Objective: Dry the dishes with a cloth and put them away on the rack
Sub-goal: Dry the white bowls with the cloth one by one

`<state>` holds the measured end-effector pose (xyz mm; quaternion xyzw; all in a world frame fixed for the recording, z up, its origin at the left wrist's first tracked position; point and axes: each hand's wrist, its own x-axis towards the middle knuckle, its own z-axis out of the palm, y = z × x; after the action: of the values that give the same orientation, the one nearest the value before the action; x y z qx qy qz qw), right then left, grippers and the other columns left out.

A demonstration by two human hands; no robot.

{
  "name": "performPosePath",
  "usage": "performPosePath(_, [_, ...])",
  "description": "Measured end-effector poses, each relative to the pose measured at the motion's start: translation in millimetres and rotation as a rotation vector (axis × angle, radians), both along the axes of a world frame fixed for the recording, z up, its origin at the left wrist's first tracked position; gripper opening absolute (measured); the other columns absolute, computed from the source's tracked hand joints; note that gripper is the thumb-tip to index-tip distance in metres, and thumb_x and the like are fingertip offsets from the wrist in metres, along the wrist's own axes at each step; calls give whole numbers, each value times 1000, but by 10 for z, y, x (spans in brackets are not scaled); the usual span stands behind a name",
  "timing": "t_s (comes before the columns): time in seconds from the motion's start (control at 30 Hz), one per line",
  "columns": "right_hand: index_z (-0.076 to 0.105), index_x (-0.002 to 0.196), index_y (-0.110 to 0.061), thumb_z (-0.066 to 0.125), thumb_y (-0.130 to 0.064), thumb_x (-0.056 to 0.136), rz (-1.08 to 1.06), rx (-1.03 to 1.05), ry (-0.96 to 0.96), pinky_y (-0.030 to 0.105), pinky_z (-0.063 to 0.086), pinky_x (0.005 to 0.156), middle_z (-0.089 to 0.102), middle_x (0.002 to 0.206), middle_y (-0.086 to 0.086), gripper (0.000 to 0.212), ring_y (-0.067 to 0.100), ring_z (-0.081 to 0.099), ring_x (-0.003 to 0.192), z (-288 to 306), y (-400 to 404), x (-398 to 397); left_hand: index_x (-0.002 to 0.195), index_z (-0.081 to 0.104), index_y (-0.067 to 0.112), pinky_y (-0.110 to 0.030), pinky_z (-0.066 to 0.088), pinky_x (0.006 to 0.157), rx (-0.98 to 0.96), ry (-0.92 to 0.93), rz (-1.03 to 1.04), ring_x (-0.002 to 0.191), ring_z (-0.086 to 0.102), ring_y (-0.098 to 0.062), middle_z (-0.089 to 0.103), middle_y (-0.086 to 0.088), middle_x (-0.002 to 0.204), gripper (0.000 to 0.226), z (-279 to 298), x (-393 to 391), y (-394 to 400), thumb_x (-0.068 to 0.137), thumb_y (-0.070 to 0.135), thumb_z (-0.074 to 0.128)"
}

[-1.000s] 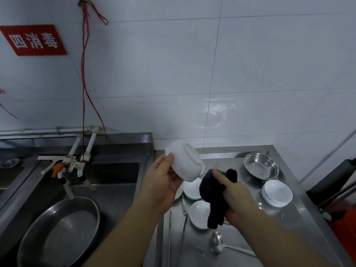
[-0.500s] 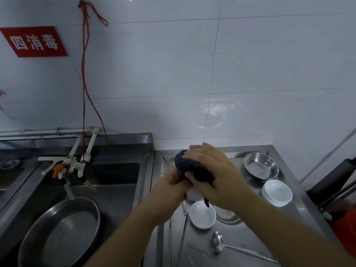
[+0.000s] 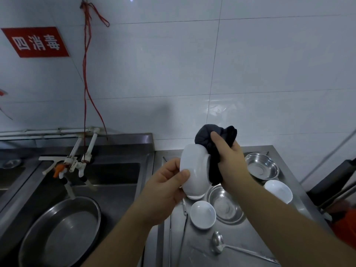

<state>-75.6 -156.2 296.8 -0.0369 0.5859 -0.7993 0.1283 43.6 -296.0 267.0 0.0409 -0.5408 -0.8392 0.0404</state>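
Observation:
My left hand [image 3: 165, 187] grips a white bowl [image 3: 194, 170] by its rim, with the bowl turned on its side above the steel counter. My right hand [image 3: 230, 162] holds a bunched dark cloth [image 3: 213, 149] pressed against the bowl's right side and upper edge. Below them on the counter sit a small white bowl [image 3: 202, 214], a shallow steel dish [image 3: 226, 204], a second steel dish [image 3: 262, 166] at the back and a stack of white bowls [image 3: 278, 190] at the right. No rack is in view.
A steel spoon [image 3: 218, 244] and thin metal tongs [image 3: 185, 218] lie at the counter's front. The sink [image 3: 107, 178] at the left holds a large steel basin [image 3: 59, 230] under white taps [image 3: 77, 162]. A dark object stands beyond the counter's right edge.
Half a second ago my right hand covered the bowl from above with the cloth. It has since slid to the bowl's right side, and the bowl's white outside shows again.

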Motion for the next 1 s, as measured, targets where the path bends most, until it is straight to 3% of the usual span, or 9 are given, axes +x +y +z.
performPosePath(0.17, [71,124,-5,66,-36,101,49,-193,-344,48,58,96,76,109,15,40,30,73,99,-111,49,20,115,77,22,-40,61,96,49,25,23,118,70,-31,72,-12,127,25,10,23,32,97,19,60])
performPosePath(0.27, [74,113,-12,60,-44,101,150,-272,-461,40,54,90,74,108,10,37,27,70,99,-168,89,32,116,76,21,-37,60,97,72,33,24,121,69,-29,72,-10,129,25,14,24,58,98,18,59])
performPosePath(0.33, [72,102,-17,55,-43,102,171,-299,-475,42,51,92,71,103,7,31,26,67,96,-214,102,30,117,76,22,-36,60,96,52,26,4,121,70,-28,73,-8,129,25,23,8,79,98,18,61])
performPosePath(0.43, [65,111,-17,54,-39,101,190,-271,-521,45,46,104,63,112,9,27,27,59,106,-231,97,18,119,79,25,-37,62,89,30,-29,22,116,72,-30,74,-9,128,36,47,-25,84,84,18,73])
performPosePath(0.6, [63,120,-7,68,-32,98,153,-221,-478,38,53,85,66,105,14,33,27,63,94,-103,89,-84,137,65,14,-51,64,88,169,-161,26,117,72,-37,73,-17,131,49,157,-58,-2,91,31,66])
performPosePath(0.73, [69,127,-3,71,-32,96,140,-173,-421,41,57,86,74,106,17,42,31,70,92,-96,81,-95,127,74,16,-44,65,79,160,-158,106,112,75,-34,76,-16,126,44,185,-40,37,91,37,60])
performPosePath(0.83, [70,122,-10,65,-37,99,143,-250,-493,40,50,94,68,110,12,35,29,64,99,-138,86,-66,115,82,30,-39,64,83,113,-82,145,113,75,-28,77,-8,124,29,154,-43,125,93,37,63])
performPosePath(0.93, [69,104,-17,57,-34,100,154,-297,-517,45,48,98,66,113,10,22,29,63,103,-238,78,-11,125,76,35,-42,61,95,73,-47,191,124,70,-26,73,-4,134,37,102,-59,203,90,44,71])
performPosePath(1.0, [72,108,-17,55,-33,98,145,-302,-563,51,49,106,72,120,8,25,33,68,110,-301,74,69,130,71,41,-43,59,100,-25,-38,204,127,67,-24,71,2,136,41,69,-64,274,91,49,69])
